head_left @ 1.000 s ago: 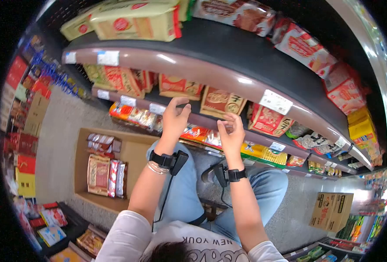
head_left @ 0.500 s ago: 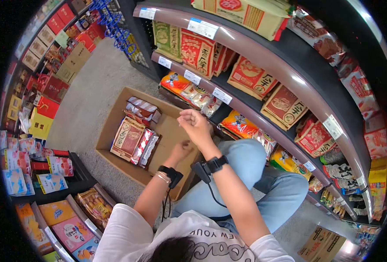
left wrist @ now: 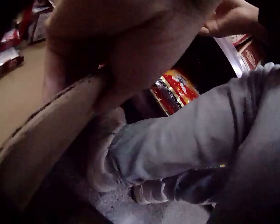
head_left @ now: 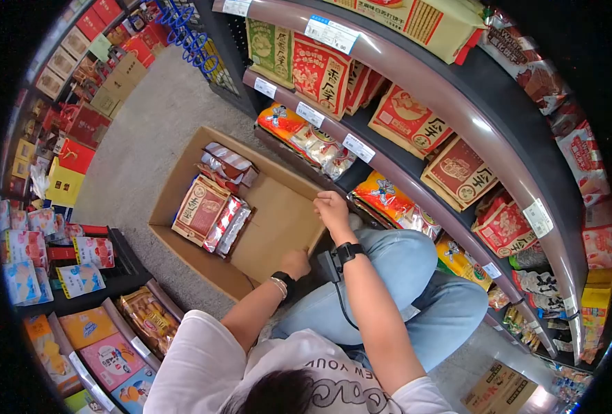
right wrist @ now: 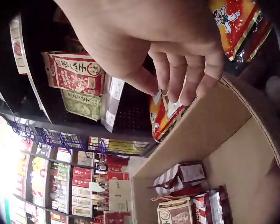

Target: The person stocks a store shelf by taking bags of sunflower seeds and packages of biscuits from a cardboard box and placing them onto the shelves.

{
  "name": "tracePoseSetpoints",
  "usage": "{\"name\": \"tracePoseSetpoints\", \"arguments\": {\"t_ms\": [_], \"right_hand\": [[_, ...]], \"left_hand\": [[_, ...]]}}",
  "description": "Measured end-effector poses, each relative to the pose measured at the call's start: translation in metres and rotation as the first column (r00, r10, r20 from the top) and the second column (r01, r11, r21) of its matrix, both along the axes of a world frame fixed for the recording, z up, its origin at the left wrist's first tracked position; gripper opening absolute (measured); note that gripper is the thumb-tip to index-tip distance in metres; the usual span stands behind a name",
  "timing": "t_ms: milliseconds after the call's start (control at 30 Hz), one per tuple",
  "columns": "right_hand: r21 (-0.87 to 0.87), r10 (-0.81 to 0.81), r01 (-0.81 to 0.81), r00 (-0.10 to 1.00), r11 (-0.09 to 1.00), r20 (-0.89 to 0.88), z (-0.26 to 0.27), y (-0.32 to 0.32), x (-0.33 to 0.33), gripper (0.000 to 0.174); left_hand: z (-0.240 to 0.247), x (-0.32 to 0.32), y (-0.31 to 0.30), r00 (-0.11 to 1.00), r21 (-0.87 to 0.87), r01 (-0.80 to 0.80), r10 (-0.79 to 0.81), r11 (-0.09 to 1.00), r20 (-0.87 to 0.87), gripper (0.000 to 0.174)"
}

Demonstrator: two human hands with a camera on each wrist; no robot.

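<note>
My left hand [head_left: 295,264] grips the near wall of an open cardboard box [head_left: 268,217]. In the left wrist view, the thumb and fingers of that hand [left wrist: 126,46] lie on either side of the cardboard edge [left wrist: 56,130]. My right hand [head_left: 332,209] is by the box corner nearest the shelf, its fingers loosely bent and holding nothing. The right wrist view has those fingers [right wrist: 177,77] just over the rim, overlapping an orange-red snack bag [right wrist: 161,121]. Inside the box lie a brown-and-red paper packet [head_left: 201,208], shiny red-and-silver packs [head_left: 232,224] and a striped pack [head_left: 226,162].
Shelves of snack packets curve along the right, with a price-tag rail [head_left: 358,147] close to the box. My bent knee [head_left: 402,259] is beside the box. A low display [head_left: 130,338] stands at lower left, and another carton [head_left: 502,390] at lower right.
Both hands have moved from in front of the shelf down to the box. My left hand has taken hold of its wall, and the right has lowered to the corner. The head view has swung left.
</note>
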State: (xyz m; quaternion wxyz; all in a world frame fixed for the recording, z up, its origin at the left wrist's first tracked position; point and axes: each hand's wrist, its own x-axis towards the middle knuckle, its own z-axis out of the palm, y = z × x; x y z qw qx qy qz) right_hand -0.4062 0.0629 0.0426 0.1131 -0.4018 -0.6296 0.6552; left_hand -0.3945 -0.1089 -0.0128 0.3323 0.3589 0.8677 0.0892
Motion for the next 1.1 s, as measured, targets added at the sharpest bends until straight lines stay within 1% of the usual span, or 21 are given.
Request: {"name": "tracePoseSetpoints", "arguments": {"t_ms": [33,133,167,200,233,333,433,467,533,567,667,700,767,800,833,867,900,933,967,1033,1100], "right_hand": [[0.010,0.018,-0.018,1.000,1.000,0.010,-0.002,0.000,-0.002,0.022],[0.050,0.068,-0.070,0.997,0.996,0.040,-0.019,-0.003,-0.007,0.024],[0.072,0.078,-0.081,0.996,0.994,0.046,-0.021,-0.004,-0.009,0.024],[0.095,0.086,-0.091,0.995,0.991,0.054,-0.020,-0.005,-0.010,0.025],[0.071,0.096,-0.100,0.994,0.992,0.059,-0.019,-0.007,-0.012,0.027],[0.016,0.124,-0.125,0.990,0.992,0.062,-0.003,-0.017,-0.020,0.031],[-0.007,0.159,-0.158,0.987,0.987,0.037,-0.002,-0.028,-0.033,0.032],[-0.016,0.174,-0.174,0.984,0.985,0.044,0.004,-0.032,-0.035,0.032],[-0.032,0.201,-0.199,0.978,0.979,0.056,0.014,-0.037,-0.039,0.032],[-0.040,0.213,-0.211,0.975,0.977,0.061,0.014,-0.039,-0.039,0.032],[-0.033,0.247,-0.245,0.965,0.969,0.086,0.012,-0.043,-0.040,0.033],[-0.025,0.259,-0.258,0.961,0.966,0.092,0.010,-0.045,-0.042,0.033],[0.083,0.258,-0.272,0.955,0.959,0.146,0.011,-0.046,-0.042,0.032],[0.136,0.254,-0.278,0.952,0.951,0.173,0.012,-0.047,-0.042,0.032],[0.142,0.251,-0.278,0.951,0.950,0.178,0.012,-0.048,-0.041,0.033],[0.146,0.249,-0.277,0.951,0.950,0.185,0.014,-0.051,-0.040,0.033],[0.151,0.246,-0.277,0.950,0.949,0.193,0.013,-0.053,-0.038,0.033],[0.145,0.261,-0.295,0.941,0.945,0.216,0.011,-0.056,-0.038,0.032],[0.139,0.275,-0.313,0.932,0.939,0.236,0.007,-0.059,-0.039,0.031],[0.135,0.307,-0.355,0.909,0.925,0.283,0.008,-0.064,-0.041,0.030],[0.130,0.335,-0.396,0.880,0.909,0.338,0.020,-0.070,-0.041,0.029]], "left_hand": [[0.003,0.001,-0.005,0.999,0.002,0.030,-0.030,1.000,-0.011,0.038],[0.009,-0.005,-0.019,0.973,-0.034,0.143,-0.135,0.989,0.186,0.036],[0.020,-0.007,-0.019,0.940,-0.160,0.092,-0.033,0.983,0.340,0.040],[0.037,-0.011,-0.014,0.877,-0.287,0.062,0.085,0.956,0.473,0.045],[0.046,-0.012,-0.012,0.788,-0.411,0.054,0.213,0.910,0.577,0.050],[0.006,-0.003,-0.030,0.570,-0.407,-0.036,0.353,0.913,0.741,0.048],[0.007,0.012,-0.034,0.368,-0.397,-0.101,0.405,0.912,0.837,0.044],[0.016,0.011,-0.033,0.333,-0.386,-0.050,0.380,0.921,0.863,0.041],[-0.005,0.012,-0.040,0.234,-0.341,0.020,0.327,0.940,0.916,0.054],[-0.003,0.012,-0.039,0.180,-0.314,0.053,0.300,0.948,0.937,0.061],[0.008,0.003,-0.040,0.138,-0.406,-0.009,0.403,0.914,0.905,0.057],[-0.006,0.003,-0.047,0.103,-0.418,-0.045,0.421,0.907,0.901,0.056],[-0.086,0.005,-0.072,0.033,-0.445,-0.110,0.450,0.889,0.892,0.053],[-0.081,-0.006,-0.073,0.035,-0.438,-0.292,0.467,0.850,0.884,0.046],[-0.079,-0.023,-0.071,0.047,-0.403,-0.510,0.493,0.760,0.869,0.040],[-0.074,-0.043,-0.068,0.053,-0.326,-0.707,0.506,0.628,0.861,0.033],[-0.073,-0.063,-0.066,0.051,-0.241,-0.841,0.514,0.484,0.856,0.027],[-0.094,-0.089,-0.076,-0.027,-0.206,-0.911,0.448,0.357,0.893,0.026],[-0.047,-0.107,-0.061,0.105,-0.102,-0.954,0.629,0.283,0.770,0.034],[-0.037,-0.141,-0.056,0.158,0.104,-0.987,0.783,0.120,0.602,0.042],[-0.054,-0.180,-0.067,0.230,0.173,-0.970,0.867,0.169,0.442,0.049]]}}
